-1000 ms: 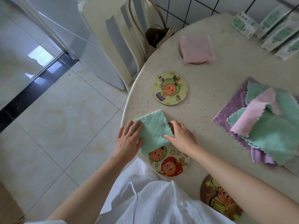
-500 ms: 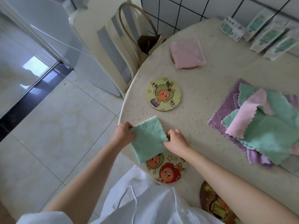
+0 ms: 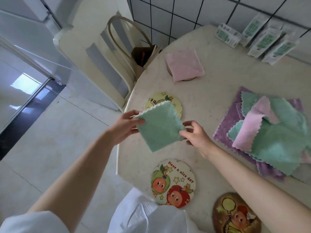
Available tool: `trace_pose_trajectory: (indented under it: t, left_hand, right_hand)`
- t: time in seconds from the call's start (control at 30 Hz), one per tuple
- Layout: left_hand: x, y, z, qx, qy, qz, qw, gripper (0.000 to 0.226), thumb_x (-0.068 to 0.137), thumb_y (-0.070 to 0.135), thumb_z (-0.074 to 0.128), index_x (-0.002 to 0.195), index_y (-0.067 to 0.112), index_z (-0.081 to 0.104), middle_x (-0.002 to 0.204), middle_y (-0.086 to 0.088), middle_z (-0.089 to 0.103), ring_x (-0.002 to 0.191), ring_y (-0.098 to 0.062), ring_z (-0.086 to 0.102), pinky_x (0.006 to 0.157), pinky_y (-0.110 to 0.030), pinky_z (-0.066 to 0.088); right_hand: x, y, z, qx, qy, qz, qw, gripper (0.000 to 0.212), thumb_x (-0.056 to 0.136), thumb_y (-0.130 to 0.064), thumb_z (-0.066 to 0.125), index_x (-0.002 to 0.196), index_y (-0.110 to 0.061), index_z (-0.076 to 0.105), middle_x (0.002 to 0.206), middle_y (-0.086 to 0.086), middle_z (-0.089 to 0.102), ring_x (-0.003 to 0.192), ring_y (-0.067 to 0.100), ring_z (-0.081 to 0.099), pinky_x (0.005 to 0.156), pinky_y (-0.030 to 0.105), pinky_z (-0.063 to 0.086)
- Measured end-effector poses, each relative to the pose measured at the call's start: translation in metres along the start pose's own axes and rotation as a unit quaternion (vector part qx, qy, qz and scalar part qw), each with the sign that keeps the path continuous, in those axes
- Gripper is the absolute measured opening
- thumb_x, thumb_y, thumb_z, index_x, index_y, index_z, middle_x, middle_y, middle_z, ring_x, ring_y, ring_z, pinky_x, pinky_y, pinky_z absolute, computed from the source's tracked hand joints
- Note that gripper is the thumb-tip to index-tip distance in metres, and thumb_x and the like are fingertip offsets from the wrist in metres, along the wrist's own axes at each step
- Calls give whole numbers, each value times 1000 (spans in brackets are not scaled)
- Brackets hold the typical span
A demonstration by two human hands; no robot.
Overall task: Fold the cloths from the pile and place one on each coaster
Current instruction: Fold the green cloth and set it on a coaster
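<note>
Left hand (image 3: 125,126): pinches the left corner of the folded mint-green fleecy square cloth (image 3: 159,127), thumb on top, fingers beneath.
Right hand (image 3: 196,134): grips the same cloth at its right corner, fingertips (image 3: 182,132) closed on the edge.
Held cloth: stretched between the two hands, at 3 o'clock from the left hand and 9 o'clock from the right; its far corner covers part of the pale yellow round cartoon coaster (image 3: 175,102). Whether it touches that coaster I cannot tell.
Yellow coaster: near the left edge of the cream round speckled table (image 3: 208,91), at 12 o'clock from the hands, mostly hidden by the cloth.
Far coaster: a tan round coaster (image 3: 189,79) at 1 o'clock from the hands, carrying a folded pink fleecy cloth (image 3: 184,65) that covers nearly all of it.
Near coaster: a white round coaster printed with fruit faces and "Have a nice day" (image 3: 173,183), at 6 o'clock from the hands, bare.
Brown coaster: a dark brown round coaster with a cartoon figure (image 3: 235,214), at 5 o'clock, bare, partly cut by the frame edge.
Pile: loose mint, pink and purple scalloped cloths (image 3: 272,132) heaped at 3 o'clock from the right hand, well apart from it.
Behind: white and green packets (image 3: 262,41) stand along the tiled wall at 1 o'clock; a cream chair (image 3: 101,64) with a handled bag (image 3: 143,54) sits at 11 o'clock.
</note>
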State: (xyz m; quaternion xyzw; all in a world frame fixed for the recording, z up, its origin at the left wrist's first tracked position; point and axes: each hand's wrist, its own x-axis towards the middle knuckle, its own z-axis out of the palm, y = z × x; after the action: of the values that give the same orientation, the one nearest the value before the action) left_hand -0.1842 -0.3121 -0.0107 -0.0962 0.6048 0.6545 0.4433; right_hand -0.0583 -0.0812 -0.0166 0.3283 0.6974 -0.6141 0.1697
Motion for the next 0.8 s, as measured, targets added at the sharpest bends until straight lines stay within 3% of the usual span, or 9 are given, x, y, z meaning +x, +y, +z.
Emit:
trace_pose_trajectory:
  t: [0.2, 0.37, 0.5, 0.67, 0.8]
  left_hand:
    - [63, 39, 16, -21, 82, 48, 995, 19, 86, -2, 61, 102, 6, 59, 95, -9, 66, 86, -23, 65, 81, -38, 56]
    - [97, 31, 11, 91, 191, 13, 977, 26, 83, 2, 69, 107, 0, 60, 102, -14, 66, 83, -23, 68, 67, -33, 60]
    - [106, 19, 2, 152, 241, 21, 958, 24, 77, 6, 76, 97, 3, 62, 95, -12, 65, 76, -23, 68, 62, -30, 59]
    - [110, 10, -6, 203, 261, 35, 943, 26, 73, 15, 81, 92, 8, 65, 91, -10, 69, 75, -25, 70, 73, -38, 60]
    - [108, 10, -6, 290, 270, 62, 916, 22, 76, 22, 77, 92, 12, 66, 91, -7, 71, 80, -23, 68, 75, -36, 57]
  right_hand:
    - [58, -29, -11, 82, 70, -5, 994, 16, 89, -14, 59, 104, -19, 62, 93, 1, 67, 72, 15, 62, 59, 25, 45]
    - [93, -17, -7, 75, 98, 56, 991, 10, 85, -15, 61, 93, -11, 67, 85, 9, 67, 68, 23, 57, 54, 32, 41]
    - [98, -3, 0, 11, 132, 77, 988, 9, 84, -22, 67, 76, -17, 64, 82, 6, 69, 65, 20, 64, 67, 38, 56]
    - [97, 2, 1, -16, 146, 75, 986, 12, 82, -26, 70, 78, -17, 62, 80, 5, 69, 63, 21, 64, 71, 41, 57]
    - [91, 4, -2, -37, 157, 70, 984, 17, 79, -31, 70, 79, -15, 64, 76, 7, 72, 67, 24, 69, 75, 43, 59]
